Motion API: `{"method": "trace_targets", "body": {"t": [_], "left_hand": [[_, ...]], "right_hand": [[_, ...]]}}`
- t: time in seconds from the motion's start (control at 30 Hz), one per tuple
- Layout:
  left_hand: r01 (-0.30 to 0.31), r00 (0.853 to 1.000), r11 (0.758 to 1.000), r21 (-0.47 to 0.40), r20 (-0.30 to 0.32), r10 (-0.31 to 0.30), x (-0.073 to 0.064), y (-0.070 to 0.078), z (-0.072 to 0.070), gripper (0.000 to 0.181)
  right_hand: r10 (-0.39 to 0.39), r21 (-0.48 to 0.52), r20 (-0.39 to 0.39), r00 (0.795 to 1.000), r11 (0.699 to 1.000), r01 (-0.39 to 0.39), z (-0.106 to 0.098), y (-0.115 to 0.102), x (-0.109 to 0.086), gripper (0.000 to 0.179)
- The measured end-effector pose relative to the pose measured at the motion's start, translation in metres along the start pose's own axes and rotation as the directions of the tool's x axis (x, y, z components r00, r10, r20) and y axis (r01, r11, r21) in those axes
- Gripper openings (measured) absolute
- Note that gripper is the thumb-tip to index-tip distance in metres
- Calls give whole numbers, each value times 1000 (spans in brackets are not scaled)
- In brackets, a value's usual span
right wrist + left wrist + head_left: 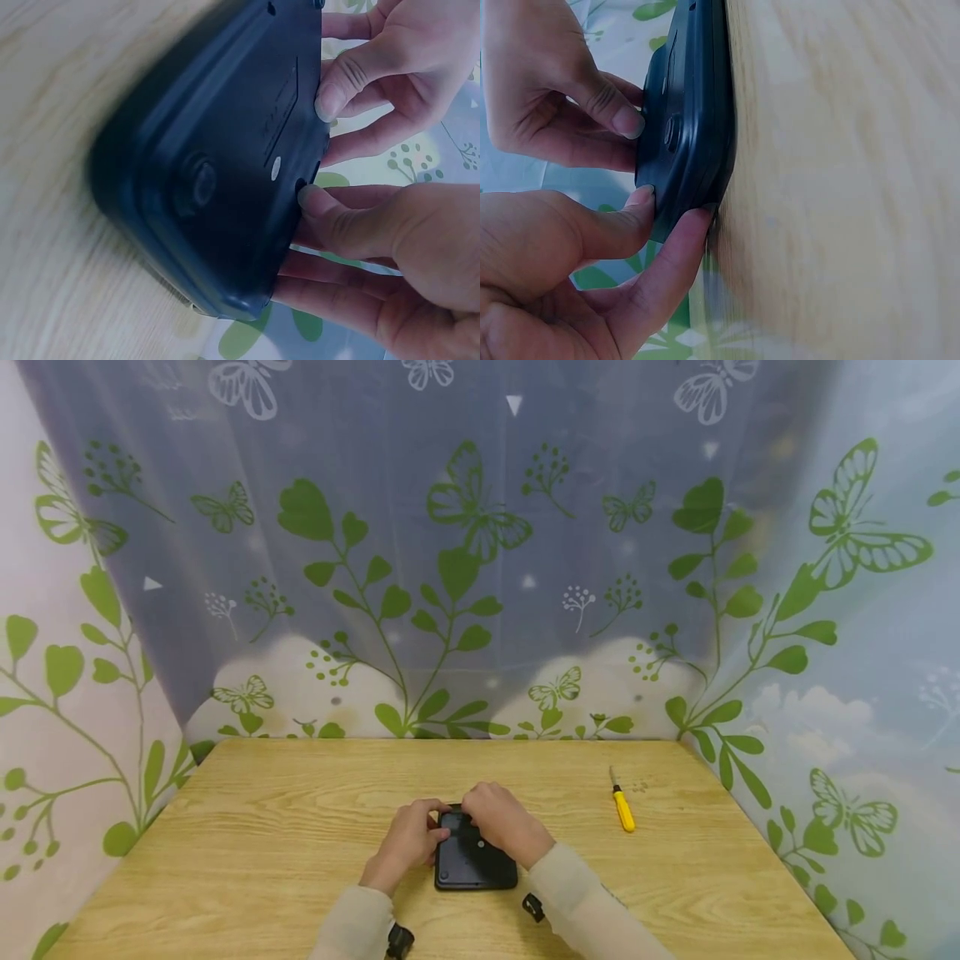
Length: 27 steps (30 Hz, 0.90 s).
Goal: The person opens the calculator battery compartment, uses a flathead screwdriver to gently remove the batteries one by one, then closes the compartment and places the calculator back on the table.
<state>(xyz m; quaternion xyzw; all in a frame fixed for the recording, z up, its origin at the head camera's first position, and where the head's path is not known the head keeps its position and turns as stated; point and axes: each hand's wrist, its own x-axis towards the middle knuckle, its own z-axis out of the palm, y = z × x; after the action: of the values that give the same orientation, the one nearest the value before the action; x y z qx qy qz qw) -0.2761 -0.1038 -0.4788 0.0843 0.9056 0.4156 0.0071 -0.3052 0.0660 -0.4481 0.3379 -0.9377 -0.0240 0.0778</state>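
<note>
A black, square plastic device (pixel 476 867) with rounded corners lies on the table with its underside facing up. Round feet and a small pale round spot show on that underside (pixel 247 150). My left hand (pixel 411 837) pinches its left side near the far corner, thumb on top and forefinger along the side in the left wrist view. At the far edge my right hand (pixel 504 820) grips it, the thumb (pixel 319 201) by a dark recess and the other fingers beyond the edge. Its exact kind cannot be told.
A screwdriver (pixel 622 808) with a yellow handle lies to the right, its tip pointing away. Several tiny items (pixel 640 787), perhaps screws, lie beside it. The wooden table (pixel 285 827) reaches back to a patterned curtain (pixel 375 610), which also hangs at both sides.
</note>
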Motion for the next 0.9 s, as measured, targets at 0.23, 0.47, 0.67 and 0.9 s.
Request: {"method": "trace_targets", "body": {"t": [0.23, 0.47, 0.67, 0.9], "left_hand": [[6, 1000, 1000, 4, 6, -6, -1, 1, 0, 34], [-28, 1000, 1000, 2, 2, 28, -4, 3, -3, 34], [-26, 1000, 1000, 1, 8, 26, -3, 2, -2, 34], [-42, 999, 999, -4, -9, 42, -2, 1, -2, 32]], "right_hand": [[-5, 28, -3, 1000, 1000, 5, -1, -1, -2, 8], [-22, 32, 25, 999, 999, 21, -3, -2, -2, 31], [-9, 55, 92, 996, 998, 4, -6, -1, -1, 48], [1, 101, 150, 989, 995, -16, -8, 2, 3, 48]]}}
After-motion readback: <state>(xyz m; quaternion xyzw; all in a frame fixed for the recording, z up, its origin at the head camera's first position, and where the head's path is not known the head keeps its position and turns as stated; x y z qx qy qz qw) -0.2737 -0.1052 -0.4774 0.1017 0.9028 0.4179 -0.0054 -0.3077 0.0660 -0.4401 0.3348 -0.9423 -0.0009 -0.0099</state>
